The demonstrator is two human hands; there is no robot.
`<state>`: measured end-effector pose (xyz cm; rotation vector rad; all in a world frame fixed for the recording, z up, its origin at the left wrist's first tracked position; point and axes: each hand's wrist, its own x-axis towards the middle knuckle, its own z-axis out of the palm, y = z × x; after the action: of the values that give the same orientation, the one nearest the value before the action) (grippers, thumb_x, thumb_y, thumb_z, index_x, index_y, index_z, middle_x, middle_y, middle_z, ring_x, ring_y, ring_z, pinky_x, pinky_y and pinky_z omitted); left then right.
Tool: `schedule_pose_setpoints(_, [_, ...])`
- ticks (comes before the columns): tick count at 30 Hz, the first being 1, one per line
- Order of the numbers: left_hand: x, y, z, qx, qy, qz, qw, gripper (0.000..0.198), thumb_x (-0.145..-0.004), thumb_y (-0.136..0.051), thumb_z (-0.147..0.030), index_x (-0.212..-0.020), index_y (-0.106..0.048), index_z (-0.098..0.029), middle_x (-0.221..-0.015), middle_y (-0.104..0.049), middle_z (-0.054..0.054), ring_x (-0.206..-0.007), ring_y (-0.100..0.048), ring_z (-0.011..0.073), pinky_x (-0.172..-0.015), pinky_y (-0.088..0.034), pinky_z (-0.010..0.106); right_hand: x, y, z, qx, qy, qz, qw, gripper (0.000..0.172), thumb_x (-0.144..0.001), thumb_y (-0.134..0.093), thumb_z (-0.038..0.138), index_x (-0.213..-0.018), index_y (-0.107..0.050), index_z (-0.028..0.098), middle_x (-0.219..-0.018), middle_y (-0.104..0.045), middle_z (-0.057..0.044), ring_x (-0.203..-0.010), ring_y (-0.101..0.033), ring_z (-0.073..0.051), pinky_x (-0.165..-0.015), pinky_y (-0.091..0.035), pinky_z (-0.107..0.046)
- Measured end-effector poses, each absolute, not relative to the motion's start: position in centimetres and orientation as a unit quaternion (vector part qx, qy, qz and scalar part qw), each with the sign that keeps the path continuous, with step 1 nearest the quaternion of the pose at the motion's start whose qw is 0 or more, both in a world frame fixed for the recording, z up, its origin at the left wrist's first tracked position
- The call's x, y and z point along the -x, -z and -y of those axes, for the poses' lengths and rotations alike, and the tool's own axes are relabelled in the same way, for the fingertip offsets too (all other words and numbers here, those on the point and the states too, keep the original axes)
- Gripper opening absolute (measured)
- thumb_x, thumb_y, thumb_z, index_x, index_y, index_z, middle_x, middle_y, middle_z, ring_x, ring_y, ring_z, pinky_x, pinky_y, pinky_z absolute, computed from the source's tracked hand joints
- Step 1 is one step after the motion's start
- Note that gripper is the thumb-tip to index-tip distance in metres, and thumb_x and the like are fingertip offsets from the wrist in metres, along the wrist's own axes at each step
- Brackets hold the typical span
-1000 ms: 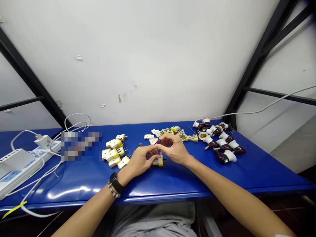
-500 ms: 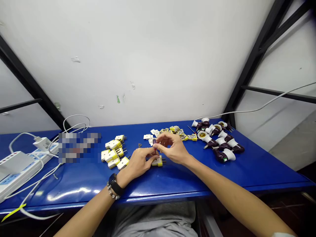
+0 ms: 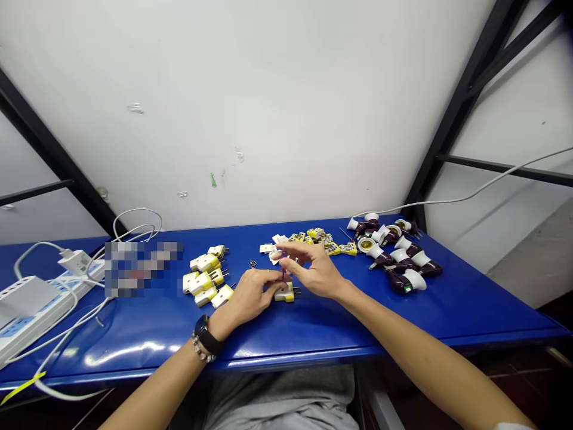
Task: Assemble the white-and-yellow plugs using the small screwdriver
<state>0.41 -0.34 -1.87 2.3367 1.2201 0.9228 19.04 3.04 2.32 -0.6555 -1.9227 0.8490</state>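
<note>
since the frame half a second ago, the right hand's index finger has straightened out to the left, and the screwdriver has become a little more upright. watching from a distance, i see that hand gripping the handle loosely between thumb and fingers, palm down.

below it, a white and yellow plug lies on the blue table, right under the screwdriver, its pins pointing right. the left hand is partly closed, thumb and forefinger together at the lower shaft and the plug's near end; i cannot tell whether it pinches the shaft, the plug or both. a watch and a beaded bracelet circle the left wrist.

to the left of the hands i see a pile of plugs, and behind the left hand a few small screws. beyond the right hand are white covers and open plug halves. brown and white lamp holders cluster at right. a power strip with cables sits far left, near a blurred patch.
</note>
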Motion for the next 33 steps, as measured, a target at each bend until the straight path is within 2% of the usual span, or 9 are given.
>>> schedule_pose_setpoints(2, [-0.39, 1.88, 0.38, -0.825, -0.320, -0.432, 0.175, 0.023, -0.095, -0.055, -0.016, -0.086, -0.076, -0.020, -0.084, -0.079, 0.002, -0.073, -0.072, 0.0149, -0.067, -0.049, 0.022, -19.02, -2.42, -3.02, 0.268, -0.330, 0.789, 0.443, 0.021, -0.089, -0.064, 0.033, -0.092, -0.078, 0.018, -0.082, -0.077, -0.005, -0.053, -0.055, -0.011, -0.050, -0.042, -0.024])
schedule_pose_setpoints(7, [-0.36, 1.83, 0.35, -0.810, -0.350, -0.429, 0.195, 0.011, -0.091, -0.063, -0.023, -0.088, -0.073, -0.018, -0.086, -0.078, 0.003, -0.071, -0.071, 0.0148, -0.070, -0.052, 0.023, -18.96, -2.35, -3.01, 0.275, -0.290, 0.789, 0.467, 0.017, -0.084, -0.070, 0.032, -0.078, -0.076, 0.017, -0.065, -0.072, -0.002, -0.052, -0.054, -0.012, -0.050, -0.041, -0.025])
schedule_pose_setpoints(13, [-0.20, 1.60, 0.16, -0.823, -0.331, -0.427, 0.175, 0.018, -0.092, -0.059, -0.018, -0.081, -0.074, -0.018, -0.079, -0.077, 0.002, -0.068, -0.068, 0.0140, -0.067, -0.049, 0.022, -19.12, -2.42, -2.94, 0.267, -0.336, 0.794, 0.432, 0.020, -0.087, -0.066, 0.032, -0.090, -0.077, 0.016, -0.082, -0.077, -0.005, -0.055, -0.057, -0.012, -0.051, -0.043, -0.024])
schedule_pose_setpoints(18, [-0.11, 1.54, 0.34, -0.835, -0.315, -0.422, 0.161, 0.019, -0.090, -0.057, -0.011, -0.085, -0.073, -0.020, -0.083, -0.077, 0.002, -0.073, -0.070, 0.0147, -0.068, -0.048, 0.022, -18.89, -2.25, -2.98, 0.284, -0.292, 0.787, 0.464, 0.019, -0.082, -0.072, 0.032, -0.072, -0.075, 0.016, -0.060, -0.067, -0.001, -0.051, -0.051, -0.011, -0.050, -0.039, -0.023])
schedule_pose_setpoints(23, [-0.07, 1.44, 0.38, -0.848, -0.297, -0.416, 0.140, 0.020, -0.093, -0.055, -0.013, -0.088, -0.074, -0.020, -0.087, -0.079, 0.002, -0.079, -0.073, 0.0168, -0.071, -0.049, 0.023, -19.07, -2.32, -3.06, 0.267, -0.353, 0.775, 0.450, 0.021, -0.083, -0.070, 0.035, -0.091, -0.078, 0.017, -0.081, -0.076, -0.006, -0.056, -0.056, -0.012, -0.051, -0.042, -0.024])
schedule_pose_setpoints(25, [-0.07, 1.37, 0.39, -0.848, -0.295, -0.416, 0.145, 0.022, -0.093, -0.055, -0.012, -0.089, -0.074, -0.021, -0.089, -0.079, 0.002, -0.080, -0.073, 0.0167, -0.072, -0.050, 0.023, -19.07, -2.50, -2.99, 0.268, -0.347, 0.783, 0.442, 0.019, -0.086, -0.067, 0.032, -0.088, -0.079, 0.017, -0.079, -0.076, -0.005, -0.055, -0.055, -0.012, -0.051, -0.042, -0.025])
schedule_pose_setpoints(29, [-0.04, 1.32, 0.44, -0.847, -0.290, -0.420, 0.146, 0.021, -0.093, -0.055, -0.014, -0.091, -0.074, -0.022, -0.091, -0.079, 0.002, -0.081, -0.074, 0.0174, -0.072, -0.051, 0.024, -18.89, -2.64, -2.82, 0.287, -0.302, 0.780, 0.467, 0.017, -0.082, -0.072, 0.031, -0.074, -0.076, 0.017, -0.059, -0.067, -0.001, -0.049, -0.047, -0.010, -0.049, -0.037, -0.024])
schedule_pose_setpoints(31, [0.01, 1.42, 0.41, -0.850, -0.281, -0.423, 0.139, 0.022, -0.094, -0.054, -0.016, -0.092, -0.075, -0.022, -0.091, -0.079, 0.003, -0.082, -0.074, 0.0181, -0.072, -0.051, 0.024, -18.88, -2.66, -2.81, 0.289, -0.319, 0.769, 0.473, 0.017, -0.080, -0.074, 0.033, -0.076, -0.077, 0.017, -0.062, -0.068, -0.001, -0.050, -0.048, -0.011, -0.049, -0.038, -0.024])
schedule_pose_setpoints(33, [0.07, 1.58, 0.33, -0.854, -0.274, -0.423, 0.129, 0.023, -0.095, -0.053, -0.016, -0.094, -0.075, -0.022, -0.093, -0.079, 0.003, -0.084, -0.074, 0.0185, -0.073, -0.051, 0.024, -18.97, -2.77, -2.80, 0.279, -0.355, 0.764, 0.461, 0.019, -0.081, -0.073, 0.035, -0.086, -0.078, 0.017, -0.074, -0.074, -0.004, -0.053, -0.052, -0.012, -0.050, -0.041, -0.024])
